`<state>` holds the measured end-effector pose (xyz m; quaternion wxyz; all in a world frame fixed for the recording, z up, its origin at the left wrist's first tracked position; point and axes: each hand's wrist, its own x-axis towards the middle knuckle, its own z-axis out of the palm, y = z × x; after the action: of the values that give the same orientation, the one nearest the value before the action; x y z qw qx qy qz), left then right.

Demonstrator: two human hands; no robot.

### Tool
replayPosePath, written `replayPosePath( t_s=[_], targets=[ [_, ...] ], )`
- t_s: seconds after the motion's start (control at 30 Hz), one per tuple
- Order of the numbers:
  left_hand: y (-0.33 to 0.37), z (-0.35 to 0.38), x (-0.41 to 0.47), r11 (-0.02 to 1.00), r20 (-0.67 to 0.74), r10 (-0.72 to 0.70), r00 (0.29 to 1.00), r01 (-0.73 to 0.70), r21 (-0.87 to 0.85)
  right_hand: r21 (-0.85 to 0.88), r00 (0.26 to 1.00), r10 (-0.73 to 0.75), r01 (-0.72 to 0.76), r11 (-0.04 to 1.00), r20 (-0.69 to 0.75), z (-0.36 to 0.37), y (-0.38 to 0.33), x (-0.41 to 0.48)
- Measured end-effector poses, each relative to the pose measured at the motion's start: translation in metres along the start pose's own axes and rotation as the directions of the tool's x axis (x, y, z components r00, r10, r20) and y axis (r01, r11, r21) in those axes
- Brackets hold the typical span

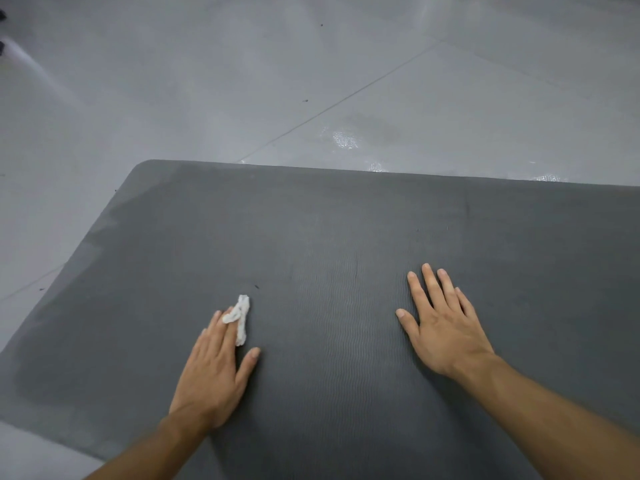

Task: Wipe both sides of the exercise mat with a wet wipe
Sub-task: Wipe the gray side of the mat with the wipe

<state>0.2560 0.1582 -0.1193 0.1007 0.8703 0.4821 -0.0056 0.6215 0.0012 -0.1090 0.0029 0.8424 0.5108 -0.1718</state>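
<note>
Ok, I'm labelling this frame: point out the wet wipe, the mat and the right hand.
wet wipe (241, 318): head view, white twisted middle.
mat (346, 220): head view, bare surface.
right hand (446, 327): head view, back of hand.

head camera looks forward and down, close over the mat (346, 237).

Left hand (214, 372) and right hand (445, 329) lie flat on the mat (346, 230), well apart, with a wide lane of bare mat between them. Ahead of both hands: flat mat to its far edge, then smooth floor (207, 81). Only thing close by: a crumpled wipe (239, 318), low and soft, touching the left hand's fingertips. Left of the left hand: more mat, then floor. Right of the right hand: mat runs out of view. Wet sheen (343, 138) on the floor ahead of the right hand.
</note>
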Motion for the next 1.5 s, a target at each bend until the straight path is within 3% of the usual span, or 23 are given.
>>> replayPosePath(
  t_s=[0.07, 0.13, 0.23, 0.33, 0.43, 0.57, 0.63, 0.77, 0.87, 0.97, 1.0, 1.13, 1.4, 1.5],
  targets=[
    [-0.001, -0.002, 0.001, 0.993, -0.030, -0.106, 0.994, 0.104, -0.054, -0.017, 1.000, -0.001, 0.001, 1.000, -0.002, 0.001, -0.001, 0.000],
    [0.006, -0.004, 0.003, 0.988, -0.035, -0.111, 0.993, 0.106, -0.111, -0.023, 1.000, 0.004, -0.005, 1.000, -0.020, 0.003, -0.003, -0.001],
    [0.034, -0.007, 0.003, 0.978, -0.016, 0.156, 0.988, -0.157, -0.140, -0.007, 0.998, 0.018, -0.018, 1.000, -0.065, 0.010, -0.010, -0.008],
    [0.078, -0.005, -0.010, 0.916, 0.042, 0.388, 0.921, -0.380, -0.130, -0.007, 0.995, 0.001, -0.002, 1.000, -0.104, 0.019, -0.023, -0.020],
    [0.111, -0.004, -0.031, 0.864, 0.106, 0.504, 0.857, -0.500, -0.064, -0.030, 0.990, -0.030, 0.026, 0.999, -0.136, 0.027, -0.034, -0.029],
    [0.103, -0.003, -0.049, 0.827, 0.138, 0.552, 0.822, -0.561, 0.036, -0.057, 0.985, -0.094, 0.086, 0.995, -0.147, 0.033, -0.044, -0.039],
    [0.082, -0.001, -0.049, 0.848, 0.116, 0.522, 0.845, -0.529, 0.036, -0.057, 0.981, -0.115, 0.107, 0.993, -0.154, 0.035, -0.046, -0.041],
    [0.033, -0.004, -0.037, 0.945, 0.076, 0.319, 0.945, -0.323, 0.058, -0.059, 0.975, -0.149, 0.141, 0.988, -0.165, 0.036, -0.048, -0.043],
    [0.007, -0.007, -0.032, 0.975, 0.082, 0.164, 0.983, -0.174, 0.136, -0.080, 0.967, -0.201, 0.191, 0.978, -0.157, 0.037, -0.052, -0.050],
    [-0.011, -0.013, -0.028, 0.995, 0.044, -0.087, 0.995, 0.085, 0.048, -0.091, 0.958, -0.248, 0.237, 0.967, -0.142, 0.040, -0.056, -0.057],
    [-0.014, -0.015, -0.028, 0.995, 0.037, -0.090, 0.995, 0.088, 0.042, -0.092, 0.956, -0.250, 0.238, 0.967, -0.151, 0.040, -0.056, -0.058],
    [-0.011, -0.018, -0.035, 0.986, 0.101, 0.149, 0.984, -0.156, 0.060, -0.101, 0.954, -0.250, 0.236, 0.967, -0.163, 0.039, -0.056, -0.058],
    [0.043, -0.004, -0.083, 0.942, 0.168, 0.336, 0.927, -0.335, -0.032, -0.091, 0.948, -0.253, 0.240, 0.967, -0.192, 0.042, -0.056, -0.062],
    [0.061, -0.002, -0.089, 0.888, 0.214, 0.457, 0.864, -0.457, -0.049, -0.106, 0.947, -0.250, 0.233, 0.967, -0.201, 0.043, -0.056, -0.062]
  ],
)
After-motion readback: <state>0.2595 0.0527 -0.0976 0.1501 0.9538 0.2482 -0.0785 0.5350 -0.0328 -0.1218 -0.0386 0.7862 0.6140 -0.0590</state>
